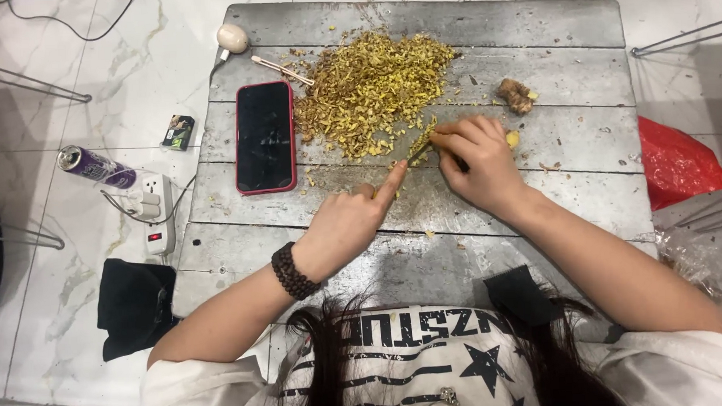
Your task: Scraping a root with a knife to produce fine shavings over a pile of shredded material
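Head view: phone (264, 137) lies left on the table (536, 189). Left hand (347, 223) points one finger at a yellow stem (420, 147), other fingers curled. Heap (369, 87) lies behind. Right hand (478, 157) pinches this stem.

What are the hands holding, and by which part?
Right hand grips a knife by its handle, blade angled toward the chopped yellow pile. Left hand holds nothing; its index fingertip presses near the blade tip.

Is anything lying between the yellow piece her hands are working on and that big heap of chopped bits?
Nothing visible does. The yellow piece under the right hand and left hand lies right at the heap's near edge; the phone sits off to one side.
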